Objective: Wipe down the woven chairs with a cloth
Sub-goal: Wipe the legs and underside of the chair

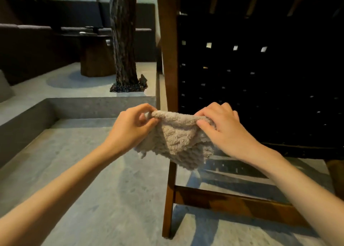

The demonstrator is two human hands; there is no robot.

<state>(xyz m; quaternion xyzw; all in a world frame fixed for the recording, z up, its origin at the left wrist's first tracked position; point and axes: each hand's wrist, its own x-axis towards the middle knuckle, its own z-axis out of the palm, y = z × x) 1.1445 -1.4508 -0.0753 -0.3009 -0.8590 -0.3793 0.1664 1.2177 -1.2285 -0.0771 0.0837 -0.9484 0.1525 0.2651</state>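
Hands stretch a cloth (178, 141) taut: left hand (133, 126) pinching one top corner, right hand (221, 128) gripping the other, chair (260, 68) just behind.

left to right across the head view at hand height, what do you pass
concrete step → left hand → cloth → right hand

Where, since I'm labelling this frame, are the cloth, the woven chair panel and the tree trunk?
cloth (176, 141): head view, on its fluffy hanging middle.
woven chair panel (260, 78): head view, on the dark weave near the centre.
tree trunk (123, 40): head view, on the bark midway up.
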